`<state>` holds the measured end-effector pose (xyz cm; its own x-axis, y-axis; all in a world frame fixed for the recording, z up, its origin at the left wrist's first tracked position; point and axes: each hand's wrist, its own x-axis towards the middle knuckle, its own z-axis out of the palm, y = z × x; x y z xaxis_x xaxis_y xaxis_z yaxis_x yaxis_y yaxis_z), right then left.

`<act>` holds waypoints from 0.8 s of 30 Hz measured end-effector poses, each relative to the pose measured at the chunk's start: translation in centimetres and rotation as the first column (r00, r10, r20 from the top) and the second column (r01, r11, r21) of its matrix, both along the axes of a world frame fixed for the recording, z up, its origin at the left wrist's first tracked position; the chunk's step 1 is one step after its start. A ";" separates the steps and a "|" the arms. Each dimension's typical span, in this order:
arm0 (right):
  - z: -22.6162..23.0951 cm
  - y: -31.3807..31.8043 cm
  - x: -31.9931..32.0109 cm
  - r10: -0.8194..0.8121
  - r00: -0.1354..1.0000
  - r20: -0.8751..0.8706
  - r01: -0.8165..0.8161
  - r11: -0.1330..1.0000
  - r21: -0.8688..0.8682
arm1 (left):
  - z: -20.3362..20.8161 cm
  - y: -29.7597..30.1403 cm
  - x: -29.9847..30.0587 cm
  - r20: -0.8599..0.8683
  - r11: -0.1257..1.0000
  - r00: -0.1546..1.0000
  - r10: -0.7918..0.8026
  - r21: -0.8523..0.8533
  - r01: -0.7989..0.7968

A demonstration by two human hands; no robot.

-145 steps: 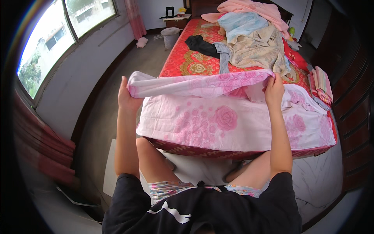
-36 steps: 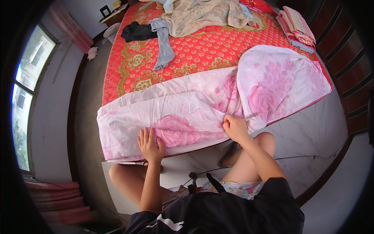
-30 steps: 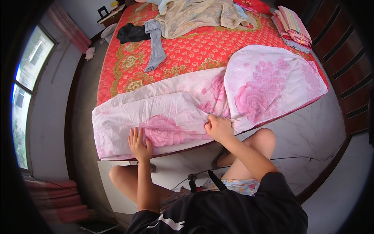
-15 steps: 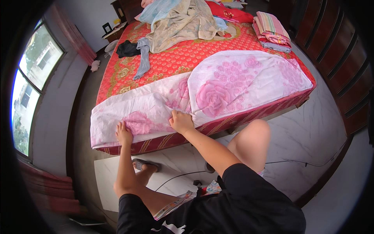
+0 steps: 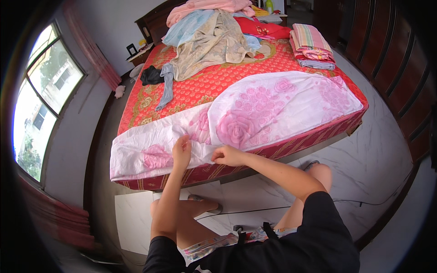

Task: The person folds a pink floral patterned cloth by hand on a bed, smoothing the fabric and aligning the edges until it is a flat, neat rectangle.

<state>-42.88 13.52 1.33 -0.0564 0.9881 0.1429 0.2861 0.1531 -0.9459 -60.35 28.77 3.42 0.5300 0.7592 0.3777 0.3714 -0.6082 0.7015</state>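
Note:
A white bed sheet with large pink roses (image 5: 282,109) lies folded along the near end of the bed. My left hand (image 5: 182,152) is at the sheet's left part, with its fingers curled in at a raised fold. Close to its right, my right hand (image 5: 229,156) pinches the cloth by the near edge. Small wrinkles run through the sheet between the two hands. Below it shows the dark red, gold-striped side of the mattress (image 5: 291,145). The fingertips of both hands are partly hidden.
A red patterned cover (image 5: 191,93) lies over the bed. On it are a crumpled beige blanket (image 5: 205,50), grey and black clothing (image 5: 166,93) and a stack of folded bedding (image 5: 312,43). A black cable (image 5: 259,210) crosses the tiled floor. A window (image 5: 45,86) is at left.
My left hand has moved right from lying spread on the sheet to a curled hold beside the other hand. My right hand has shifted slightly right and down. My legs have moved.

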 end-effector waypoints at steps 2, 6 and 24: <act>2.5 -4.7 4.2 -0.162 0.987 0.017 0.162 0.987 -0.015 | -0.5 2.1 4.5 0.128 0.932 0.989 -0.073 -0.343 0.113; 1.4 -9.5 13.0 -0.650 0.707 -0.278 0.675 0.738 -0.011 | -1.7 8.2 16.5 0.325 0.435 0.946 0.015 -0.854 0.286; 2.4 -12.8 38.8 -0.994 0.114 0.004 0.977 0.113 0.181 | -0.6 -21.1 22.6 -0.192 0.777 0.762 -0.619 -0.006 0.630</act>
<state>-4.07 0.75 3.73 0.9333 0.1651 0.3190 0.3526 -0.2516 -0.9013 -37.73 7.71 2.86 0.9395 0.2181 0.2641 0.0074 -0.7838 0.6210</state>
